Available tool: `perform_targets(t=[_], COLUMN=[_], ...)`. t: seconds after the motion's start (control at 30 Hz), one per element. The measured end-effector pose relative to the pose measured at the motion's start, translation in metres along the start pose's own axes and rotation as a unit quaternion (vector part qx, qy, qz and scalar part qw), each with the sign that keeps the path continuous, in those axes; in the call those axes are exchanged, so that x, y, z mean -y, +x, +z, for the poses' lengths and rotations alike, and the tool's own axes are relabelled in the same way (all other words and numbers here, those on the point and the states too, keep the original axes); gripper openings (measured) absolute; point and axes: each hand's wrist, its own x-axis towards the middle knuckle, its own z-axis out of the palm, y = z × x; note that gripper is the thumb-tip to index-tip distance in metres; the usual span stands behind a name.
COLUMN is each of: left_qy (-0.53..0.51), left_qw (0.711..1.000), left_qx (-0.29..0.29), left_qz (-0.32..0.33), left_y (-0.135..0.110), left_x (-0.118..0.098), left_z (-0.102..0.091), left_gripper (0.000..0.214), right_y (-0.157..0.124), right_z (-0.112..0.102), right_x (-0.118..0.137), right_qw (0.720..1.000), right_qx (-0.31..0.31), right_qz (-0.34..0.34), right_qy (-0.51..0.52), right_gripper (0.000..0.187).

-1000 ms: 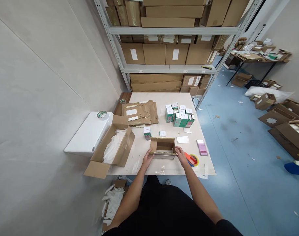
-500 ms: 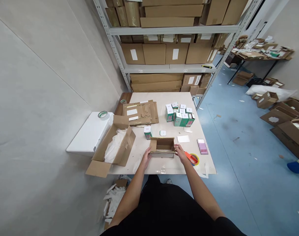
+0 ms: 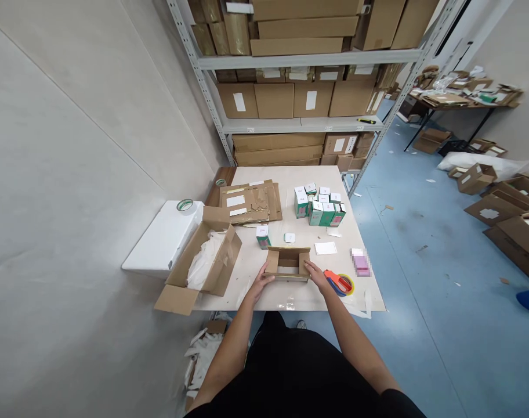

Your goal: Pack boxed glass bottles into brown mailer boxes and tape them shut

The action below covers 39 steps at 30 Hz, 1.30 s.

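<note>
A small cardboard box [image 3: 287, 277] sits in front of me near the table's front edge, with its inside facing up toward me. My left hand [image 3: 260, 280] grips its left end, fingers curled round the side. At the opposite end my right hand [image 3: 315, 273] holds the right side, fingers at the top rim. Just behind the box stand a small green-and-white carton [image 3: 263, 237] and a little white card [image 3: 289, 237]. Beside my right wrist lie orange-handled scissors [image 3: 334, 278] and tape rolls [image 3: 347, 284].
An open cardboard box [image 3: 221, 264] with white wrapping stands left. Behind are flattened cardboard [image 3: 251, 203] and several green-and-white cartons [image 3: 326, 213]. A white label [image 3: 325, 248] and a pixelated pink item [image 3: 361, 262] lie right. A shelf [image 3: 308, 125] with boxes rises beyond the table.
The cardboard box has tilted, so a pale patch now shows through its bottom. My right hand has shifted slightly left over the rim. Both hands stay on the box.
</note>
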Motion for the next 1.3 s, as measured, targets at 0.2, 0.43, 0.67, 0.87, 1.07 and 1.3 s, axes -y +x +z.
perform_targets(t=[0.2, 0.43, 0.67, 0.87, 1.07, 1.3], left_qy=[0.026, 0.139, 0.260, 0.281, 0.278, 0.243], left_qw=[0.994, 0.972, 0.955, 0.950, 0.954, 0.964], left_qx=[-0.100, -0.188, -0.119, -0.019, -0.016, -0.068], left_qz=[0.021, 0.028, 0.074, 0.132, 0.115, 0.090], left_y=[0.013, 0.010, 0.027, 0.050, 0.027, 0.024], left_x=[0.003, -0.003, -0.051, -0.079, -0.038, -0.028], left_z=[0.012, 0.030, 0.024, 0.025, 0.019, 0.024], left_gripper=[0.067, 0.083, 0.102, 0.078, 0.045, 0.059], right_y=[-0.019, -0.008, 0.001, -0.003, -0.003, -0.005], right_z=[-0.012, 0.002, 0.009, 0.006, 0.004, 0.001], right_x=[0.004, -0.023, -0.036, -0.032, -0.026, -0.029], right_qw=[0.998, 0.997, 0.993, 0.989, 0.987, 0.993], right_qx=[0.047, -0.015, -0.063, -0.073, -0.041, -0.024], right_qz=[0.009, -0.074, -0.076, -0.087, -0.099, -0.060], right_qy=[0.035, -0.001, -0.064, -0.093, -0.117, -0.100], right_gripper=[0.068, 0.085, 0.082, 0.087, 0.085, 0.080])
